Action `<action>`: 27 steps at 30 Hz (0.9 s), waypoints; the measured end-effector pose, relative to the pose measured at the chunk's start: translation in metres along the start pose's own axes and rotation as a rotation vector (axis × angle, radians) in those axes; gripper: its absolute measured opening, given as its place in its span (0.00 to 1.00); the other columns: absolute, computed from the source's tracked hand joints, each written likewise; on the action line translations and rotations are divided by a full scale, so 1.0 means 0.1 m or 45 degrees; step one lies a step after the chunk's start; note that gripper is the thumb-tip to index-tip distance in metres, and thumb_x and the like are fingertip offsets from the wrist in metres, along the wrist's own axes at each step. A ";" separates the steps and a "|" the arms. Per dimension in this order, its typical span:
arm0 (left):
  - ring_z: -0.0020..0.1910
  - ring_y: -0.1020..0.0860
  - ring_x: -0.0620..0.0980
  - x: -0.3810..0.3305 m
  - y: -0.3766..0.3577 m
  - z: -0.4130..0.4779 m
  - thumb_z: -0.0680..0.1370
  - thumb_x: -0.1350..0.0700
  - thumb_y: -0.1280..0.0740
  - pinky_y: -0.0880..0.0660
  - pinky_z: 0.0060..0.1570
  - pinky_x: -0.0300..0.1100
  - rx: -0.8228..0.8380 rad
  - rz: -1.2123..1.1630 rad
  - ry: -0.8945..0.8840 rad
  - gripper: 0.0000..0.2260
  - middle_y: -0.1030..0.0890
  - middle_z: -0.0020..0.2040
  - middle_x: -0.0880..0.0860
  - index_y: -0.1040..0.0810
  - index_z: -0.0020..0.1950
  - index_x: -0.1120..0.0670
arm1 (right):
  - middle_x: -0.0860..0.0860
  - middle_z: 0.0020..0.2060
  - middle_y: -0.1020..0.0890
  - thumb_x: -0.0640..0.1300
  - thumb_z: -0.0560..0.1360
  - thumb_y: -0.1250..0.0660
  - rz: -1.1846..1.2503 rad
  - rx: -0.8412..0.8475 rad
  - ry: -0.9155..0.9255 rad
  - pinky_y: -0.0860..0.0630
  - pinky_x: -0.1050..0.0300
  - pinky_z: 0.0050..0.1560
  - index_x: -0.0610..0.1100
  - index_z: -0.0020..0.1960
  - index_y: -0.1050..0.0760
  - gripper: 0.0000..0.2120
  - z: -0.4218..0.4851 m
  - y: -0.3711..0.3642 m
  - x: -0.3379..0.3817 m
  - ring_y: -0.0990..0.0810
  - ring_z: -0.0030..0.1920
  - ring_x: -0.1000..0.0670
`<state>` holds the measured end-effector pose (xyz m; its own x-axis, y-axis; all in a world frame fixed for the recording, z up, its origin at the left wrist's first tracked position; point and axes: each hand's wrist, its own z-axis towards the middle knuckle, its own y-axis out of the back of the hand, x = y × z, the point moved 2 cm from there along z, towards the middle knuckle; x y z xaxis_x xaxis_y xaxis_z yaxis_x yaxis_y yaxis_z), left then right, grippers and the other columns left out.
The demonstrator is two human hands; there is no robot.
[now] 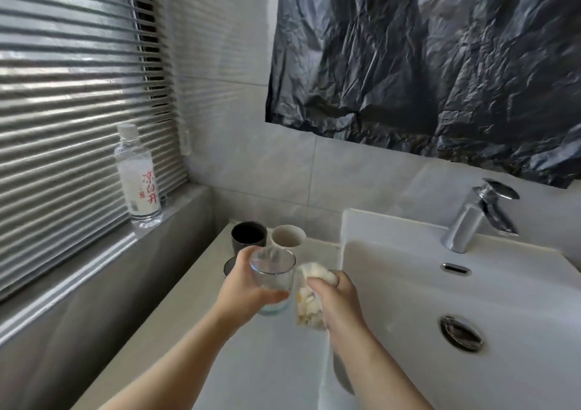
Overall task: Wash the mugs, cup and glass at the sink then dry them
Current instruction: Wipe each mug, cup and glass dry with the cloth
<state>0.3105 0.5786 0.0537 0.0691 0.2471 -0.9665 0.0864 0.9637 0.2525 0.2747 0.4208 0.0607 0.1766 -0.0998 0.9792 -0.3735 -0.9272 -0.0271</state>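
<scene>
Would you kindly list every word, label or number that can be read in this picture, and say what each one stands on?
"凉白开": red characters running down the white label of the water bottle by the window blind.
Small red mark and grey print lower on that label: too small to read.
Glass, dark mug, pale cup, cloth, tap: no text visible.

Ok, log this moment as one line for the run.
left hand: holds glass | right hand: grips cloth beside glass | dark mug, beige cup: on counter behind | tap: no water visible
</scene>
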 end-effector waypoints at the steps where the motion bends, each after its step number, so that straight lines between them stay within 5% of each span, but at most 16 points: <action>1: 0.53 0.22 0.48 0.07 0.03 0.02 0.52 0.49 0.23 0.23 0.55 0.52 0.006 0.072 0.008 0.40 0.22 0.53 0.47 0.33 0.62 0.45 | 0.46 0.32 0.21 0.38 0.72 0.32 -0.019 -0.005 -0.012 0.29 0.58 0.33 0.41 0.46 0.27 0.05 0.02 -0.06 -0.02 0.25 0.29 0.47; 6: 0.51 0.25 0.46 0.35 0.02 0.07 0.58 0.53 0.24 0.28 0.44 0.37 0.015 0.289 0.029 0.33 0.25 0.52 0.45 0.34 0.59 0.43 | 0.47 0.34 0.22 0.40 0.71 0.32 -0.154 -0.093 -0.059 0.30 0.59 0.33 0.43 0.44 0.29 0.06 0.14 -0.20 -0.17 0.25 0.33 0.46; 9: 0.53 0.31 0.44 0.50 -0.07 0.12 0.60 0.55 0.21 0.32 0.49 0.36 0.021 0.357 0.036 0.35 0.33 0.57 0.46 0.33 0.63 0.47 | 0.47 0.34 0.22 0.38 0.71 0.32 -0.228 -0.163 -0.072 0.29 0.57 0.36 0.43 0.42 0.30 0.06 0.21 -0.23 -0.27 0.24 0.35 0.45; 16: 0.52 0.32 0.44 0.69 -0.26 0.18 0.63 0.57 0.21 0.36 0.47 0.32 -0.007 0.300 0.107 0.35 0.35 0.57 0.46 0.32 0.67 0.51 | 0.50 0.33 0.23 0.39 0.70 0.33 -0.384 -0.226 -0.131 0.31 0.59 0.34 0.41 0.47 0.27 0.06 0.29 -0.28 -0.41 0.26 0.34 0.49; 27: 0.61 0.29 0.50 0.78 -0.34 0.25 0.63 0.57 0.20 0.35 0.48 0.36 -0.058 0.350 0.099 0.40 0.33 0.65 0.51 0.35 0.70 0.53 | 0.53 0.20 0.28 0.38 0.72 0.36 -0.303 -0.223 -0.171 0.39 0.69 0.18 0.40 0.44 0.28 0.02 0.24 -0.30 -0.36 0.32 0.17 0.56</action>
<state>0.3375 0.5623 -0.0295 0.0072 0.5047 -0.8633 0.0300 0.8628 0.5047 0.3010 0.4432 0.0212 0.3918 0.0547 0.9184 -0.4566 -0.8551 0.2457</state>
